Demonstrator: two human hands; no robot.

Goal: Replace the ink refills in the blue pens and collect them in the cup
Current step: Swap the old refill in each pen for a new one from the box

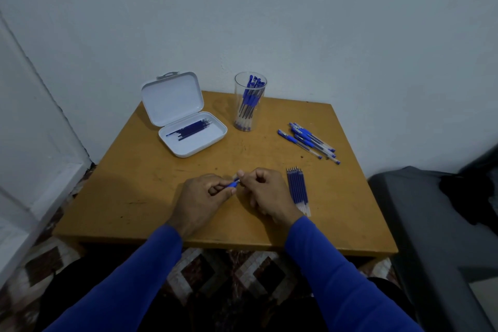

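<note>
Both hands meet over the bench (151, 197). The left hand (200, 197) pinches the blue pen (233, 184) in its fingers; the pen's long axis runs up-right toward the right hand (265, 193), whose fingers pinch its tip end. The cup (249, 101) stands well beyond the fingers.

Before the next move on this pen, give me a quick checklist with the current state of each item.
1. Pen held by both left hand and right hand: ok.
2. Tip fully screwed on: cannot tell, fingers cover it.
3. Fresh refills beside the right hand: ok.
4. Cup upright, with room: ok.
5. Loose pens waiting at right: ok.
6. Open case holds refills: ok.
</note>
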